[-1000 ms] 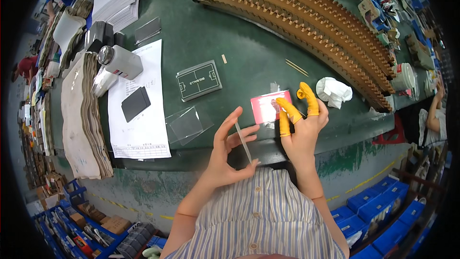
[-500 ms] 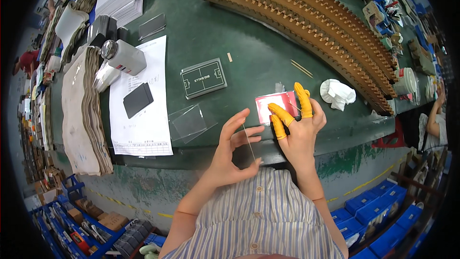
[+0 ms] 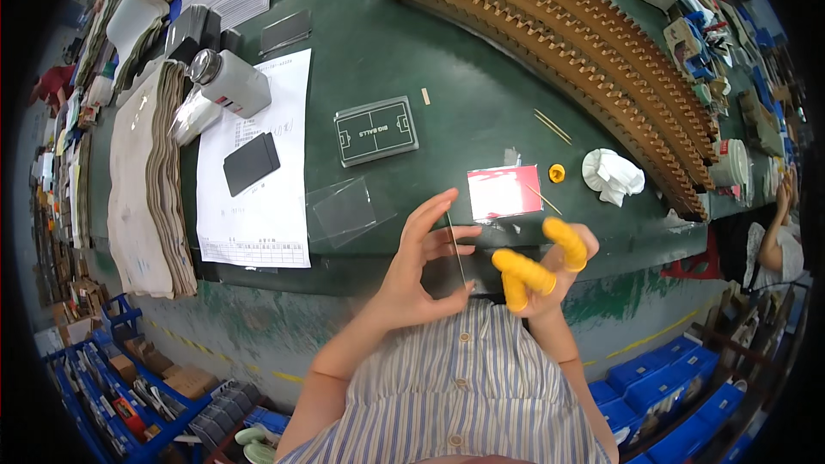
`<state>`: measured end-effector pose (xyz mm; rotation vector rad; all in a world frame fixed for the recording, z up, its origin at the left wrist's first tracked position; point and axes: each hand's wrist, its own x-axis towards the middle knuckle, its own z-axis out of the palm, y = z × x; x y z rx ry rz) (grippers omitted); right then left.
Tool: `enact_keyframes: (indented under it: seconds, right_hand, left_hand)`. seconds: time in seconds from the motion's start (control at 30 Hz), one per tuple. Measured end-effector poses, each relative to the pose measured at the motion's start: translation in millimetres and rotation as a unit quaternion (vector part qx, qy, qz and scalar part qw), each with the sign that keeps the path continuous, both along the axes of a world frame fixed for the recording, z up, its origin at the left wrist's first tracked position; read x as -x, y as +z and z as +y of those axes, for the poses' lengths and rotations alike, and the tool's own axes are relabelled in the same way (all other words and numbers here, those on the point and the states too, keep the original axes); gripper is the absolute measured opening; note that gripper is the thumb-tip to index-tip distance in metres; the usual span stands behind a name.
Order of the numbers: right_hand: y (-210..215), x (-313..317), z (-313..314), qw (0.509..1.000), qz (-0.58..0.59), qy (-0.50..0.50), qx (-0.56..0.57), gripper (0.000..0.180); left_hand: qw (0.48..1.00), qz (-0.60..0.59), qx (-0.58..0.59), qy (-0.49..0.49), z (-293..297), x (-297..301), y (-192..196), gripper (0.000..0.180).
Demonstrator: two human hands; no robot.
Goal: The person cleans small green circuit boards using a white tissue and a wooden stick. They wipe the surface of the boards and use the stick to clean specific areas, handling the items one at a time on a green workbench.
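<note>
My left hand (image 3: 411, 279) is closed by its edges on a thin clear panel (image 3: 456, 249), seen almost edge-on between thumb and fingertips. Yellow finger cots cover several fingers of my right hand (image 3: 550, 282), which hovers by the table's near edge, fingers apart and nothing visible in them. Just beyond the hands lies a shiny pink-and-white square piece (image 3: 507, 193), with a thin wooden stick (image 3: 545, 201) across its right edge. A small yellow ring-like piece (image 3: 557, 174), perhaps a rolled finger cot, lies to the right of that, followed by a crumpled white cloth (image 3: 612, 176).
Clear sheets (image 3: 348, 210) and a stack of dark printed panels (image 3: 376, 131) lie left of centre. Dark plates (image 3: 252, 163) rest on a paper form (image 3: 258, 241), below a pump bottle (image 3: 232, 86). Long slotted wooden racks (image 3: 550, 60) curve across the back right. Two sticks (image 3: 553, 125) lie nearer.
My right hand has drawn back from the pink-and-white piece toward my body, uncovering the stick and the small yellow piece. The left hand keeps its hold on the clear panel.
</note>
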<state>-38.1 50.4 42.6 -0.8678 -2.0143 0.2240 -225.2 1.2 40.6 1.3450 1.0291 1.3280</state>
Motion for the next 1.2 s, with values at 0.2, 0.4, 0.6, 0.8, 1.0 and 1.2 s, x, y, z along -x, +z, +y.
enact_keyframes:
  seconds: [0.2, 0.4, 0.6, 0.8, 1.0, 1.2]
  right_hand:
    - [-2.9, 7.7, -8.7, 0.999, -0.031, 0.030, 0.020, 0.027]
    - [-4.3, 8.2, -6.4, 0.999, -0.046, 0.025, -0.002, 0.033]
    - [-7.8, 9.9, -9.4, 1.000, -0.018, 0.009, 0.020, 0.039]
    - [-13.7, 5.2, -8.9, 1.000, 0.005, 0.004, 0.024, 0.046]
    - [-13.8, 6.0, -9.0, 1.000, -0.007, 0.015, 0.007, 0.048]
    - [-7.8, 5.0, -6.6, 0.999, -0.041, 0.020, -0.017, 0.048]
  left_hand:
    - [1.000, 0.003, 0.001, -0.008, 0.8, 1.5, -1.7, 0.098]
    - [1.000, 0.004, 0.003, -0.011, 1.5, 1.6, -1.4, 0.098]
    - [1.000, -0.005, 0.005, -0.014, 1.2, 1.4, -1.3, 0.098]
    - [1.000, 0.000, 0.002, -0.010, 0.9, 2.1, -2.5, 0.098]
    - [1.000, -0.003, 0.008, -0.015, 1.5, 2.7, -1.4, 0.098]
    - [1.000, 0.000, 0.005, -0.011, 1.2, 1.8, -1.5, 0.098]
